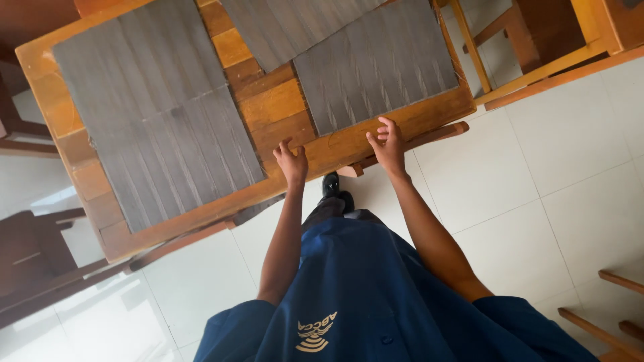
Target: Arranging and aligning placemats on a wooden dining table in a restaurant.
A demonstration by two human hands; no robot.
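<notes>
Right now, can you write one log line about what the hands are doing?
left hand: on wooden table edge | right hand: open, at table edge | grey mats: lying on table
</notes>
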